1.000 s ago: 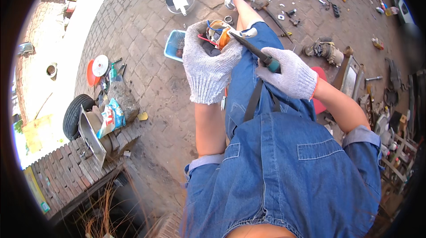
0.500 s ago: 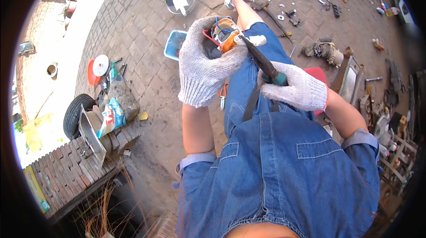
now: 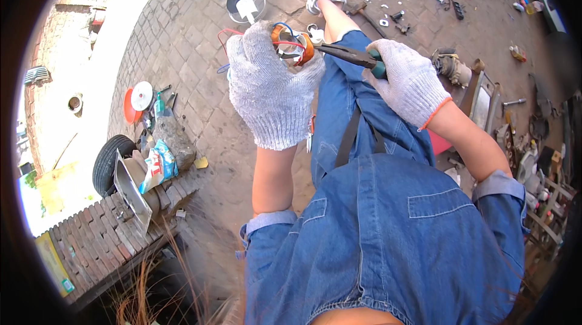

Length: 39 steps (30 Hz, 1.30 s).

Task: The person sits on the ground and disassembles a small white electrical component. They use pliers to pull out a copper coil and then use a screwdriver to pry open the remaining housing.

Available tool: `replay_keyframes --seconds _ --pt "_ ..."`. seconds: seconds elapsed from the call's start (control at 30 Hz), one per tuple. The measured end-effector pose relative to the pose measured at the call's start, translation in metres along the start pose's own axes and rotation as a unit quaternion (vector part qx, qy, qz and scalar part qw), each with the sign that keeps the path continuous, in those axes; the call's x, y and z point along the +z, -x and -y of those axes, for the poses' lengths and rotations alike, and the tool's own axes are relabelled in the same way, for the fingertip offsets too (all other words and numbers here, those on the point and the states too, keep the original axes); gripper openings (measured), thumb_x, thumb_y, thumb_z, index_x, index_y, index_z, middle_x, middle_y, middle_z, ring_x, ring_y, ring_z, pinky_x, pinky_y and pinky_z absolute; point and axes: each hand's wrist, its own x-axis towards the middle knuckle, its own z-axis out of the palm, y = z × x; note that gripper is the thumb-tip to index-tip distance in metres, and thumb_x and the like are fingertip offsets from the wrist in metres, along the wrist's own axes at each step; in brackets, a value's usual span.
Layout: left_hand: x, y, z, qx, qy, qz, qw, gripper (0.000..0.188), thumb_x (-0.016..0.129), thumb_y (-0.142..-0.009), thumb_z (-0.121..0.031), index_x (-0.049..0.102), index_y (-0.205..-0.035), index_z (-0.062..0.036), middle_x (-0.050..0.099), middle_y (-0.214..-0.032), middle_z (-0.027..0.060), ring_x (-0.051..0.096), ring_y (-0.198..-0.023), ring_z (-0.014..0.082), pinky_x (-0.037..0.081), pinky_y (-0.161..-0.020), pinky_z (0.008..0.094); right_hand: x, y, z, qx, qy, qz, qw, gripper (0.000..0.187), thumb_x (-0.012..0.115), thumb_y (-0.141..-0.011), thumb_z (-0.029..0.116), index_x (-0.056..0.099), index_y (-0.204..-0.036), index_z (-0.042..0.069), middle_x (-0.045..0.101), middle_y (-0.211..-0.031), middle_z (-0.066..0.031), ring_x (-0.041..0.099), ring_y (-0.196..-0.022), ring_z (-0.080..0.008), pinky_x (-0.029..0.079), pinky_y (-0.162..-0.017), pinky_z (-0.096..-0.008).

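1. The wired part with orange windings (image 3: pixel 308 51) is held up over the paving, just left of the person's knees; red and blue wires loop from it.
2. The gloved left hand (image 3: pixel 267 86) is curled around this part. The gloved right hand (image 3: pixel 405 76) grips the green handles of dark pliers (image 3: pixel 348 54), whose tip meets the part's right edge; whether it pinches anything, I cannot tell.
3. Beneath lies a floor of worn brick paving (image 3: pixel 188 70), with a clear bowl (image 3: pixel 264 4) beyond the left hand.
4. To the right, a hammer (image 3: pixel 371 20), a bulky metal part (image 3: pixel 451 69) and small scattered pieces lie on the ground; metal frames (image 3: pixel 548 204) crowd the far side.
5. To the left, a black tyre (image 3: pixel 112 164), a blue-and-white bag (image 3: pixel 159 166) and a rough stone (image 3: pixel 176 136) sit by a low brick ledge (image 3: pixel 103 240).
6. Bright sunlit ground (image 3: pixel 91 131) borders the shade at far left.
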Motion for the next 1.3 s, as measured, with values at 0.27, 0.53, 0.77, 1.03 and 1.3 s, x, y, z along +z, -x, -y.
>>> replay_keyframes --seconds 0.27,0.53,0.77,1.03,1.3 --pt "0.023 -0.009 0.016 0.022 -0.136 -0.040 0.990 0.063 0.086 -0.059 -0.028 0.052 -0.109 -0.0074 0.052 -0.098 0.0143 0.060 -0.085 0.0325 0.049 -0.070 0.0423 0.004 -0.023 0.024 0.101 0.019 0.030 0.994 0.035 0.066 -0.085 0.028 0.057 -0.105 0.000 0.064 -0.094 -0.0212 0.065 -0.089 -0.0360 0.053 -0.077 -0.0433" --pt "0.044 -0.019 0.036 -0.014 -0.119 -0.045 0.992 0.062 0.084 -0.060 -0.024 0.051 -0.109 -0.0043 0.052 -0.098 0.0135 0.061 -0.088 0.0334 0.050 -0.073 0.0437 0.047 -0.042 0.023 0.090 -0.065 -0.025 0.993 0.031 0.063 -0.084 0.028 0.065 -0.095 -0.001 0.066 -0.090 -0.0211 0.064 -0.092 -0.0306 0.052 -0.078 -0.0379" --pt "0.010 -0.019 0.041 -0.088 0.162 0.074 0.980 0.051 0.082 -0.066 -0.012 0.054 -0.107 0.0004 0.061 -0.098 0.0108 0.064 -0.086 0.0174 0.054 -0.077 0.0304 0.030 -0.018 0.011 -0.020 -0.315 0.147 0.937 0.029 0.066 -0.086 0.027 0.062 -0.093 0.000 0.060 -0.076 -0.0126 0.057 -0.074 -0.0220 0.047 -0.069 -0.0354" --pt "-0.022 -0.019 0.023 -0.129 0.387 0.204 0.890 0.056 0.082 -0.065 -0.006 0.053 -0.113 0.0024 0.064 -0.102 0.0109 0.065 -0.094 0.0163 0.055 -0.083 0.0302 -0.019 0.010 0.023 0.103 -0.537 0.392 0.739 0.023 0.071 -0.085 0.023 0.058 -0.087 0.005 0.056 -0.070 0.0004 0.054 -0.060 -0.0080 0.044 -0.056 -0.0257" --pt "-0.029 -0.021 0.010 -0.077 0.493 0.334 0.799 0.082 0.092 -0.052 -0.027 0.055 -0.120 0.0003 0.063 -0.112 0.0084 0.061 -0.103 0.0156 0.049 -0.096 0.0327 -0.002 0.030 0.010 -0.072 -0.636 0.495 0.587 0.027 0.075 -0.084 0.025 0.060 -0.092 0.004 0.060 -0.076 -0.0002 0.055 -0.069 -0.0077 0.047 -0.062 -0.0256"
